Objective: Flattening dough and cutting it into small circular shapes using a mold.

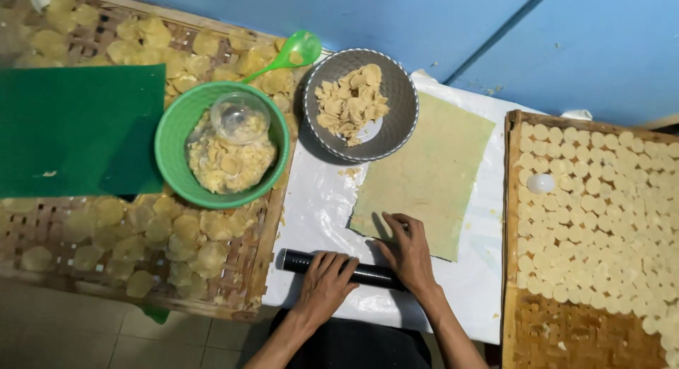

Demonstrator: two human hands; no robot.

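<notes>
A black rolling pin [297,260] lies across the near edge of a white plastic sheet [318,206]. My left hand [324,284] rests on top of the pin with fingers spread over it. My right hand [407,252] presses on the pin's right end, its fingertips reaching the near edge of a flat, pale green-yellow sheet of dough [431,164]. The dough sheet is rolled thin and lies in front of both hands, with a notch cut out of its near left corner.
A grey bowl [403,114] with dough scraps sits beyond the dough. A green bowl [173,150] holds scraps and a clear cup. A green spoon [293,54], a green board [78,128], and woven trays of round discs flank both sides [601,213].
</notes>
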